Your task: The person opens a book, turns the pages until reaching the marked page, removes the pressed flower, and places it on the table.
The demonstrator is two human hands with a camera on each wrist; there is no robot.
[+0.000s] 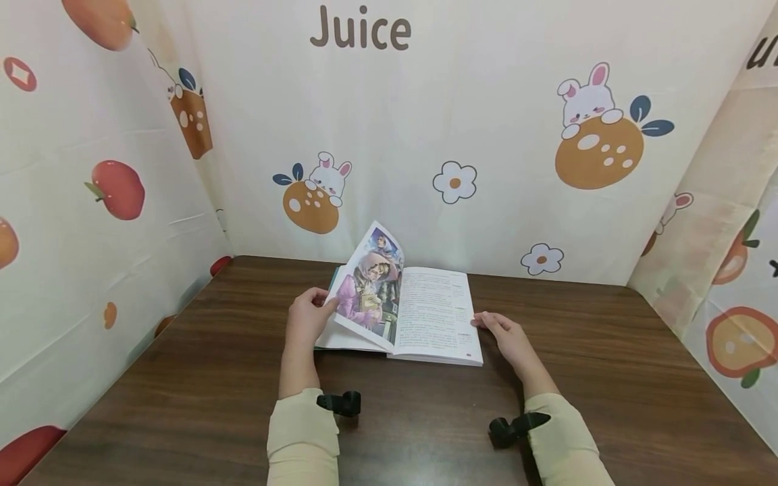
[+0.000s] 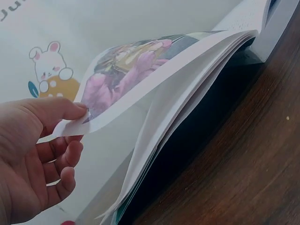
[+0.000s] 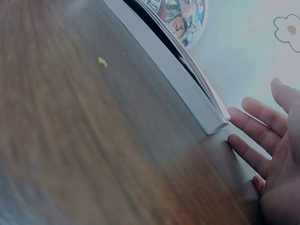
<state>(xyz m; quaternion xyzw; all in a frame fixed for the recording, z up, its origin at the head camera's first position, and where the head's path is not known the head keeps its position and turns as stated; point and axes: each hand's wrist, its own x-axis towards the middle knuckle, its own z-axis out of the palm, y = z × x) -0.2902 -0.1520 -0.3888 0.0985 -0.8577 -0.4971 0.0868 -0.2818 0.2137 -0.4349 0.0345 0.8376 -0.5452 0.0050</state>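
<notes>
An open book (image 1: 434,317) lies on the brown table, its right-hand page covered with printed text. My left hand (image 1: 308,317) pinches the outer edge of a raised page (image 1: 371,290) that carries a colour picture of a figure in a pink hood. In the left wrist view the thumb of the left hand (image 2: 42,150) lies on top of that page, the other fingers below it. My right hand (image 1: 501,334) is at the book's right edge. The right wrist view shows its fingers (image 3: 258,129) extended, fingertips right at the corner of the page block (image 3: 187,89).
The dark wood table (image 1: 419,432) reaches back to a white cloth backdrop (image 1: 389,121) printed with rabbits, fruit and flowers. Similar cloth hangs on both sides. A small yellow bit (image 3: 102,62) lies on the table. Black wrist straps (image 1: 340,403) sit over the cream sleeves.
</notes>
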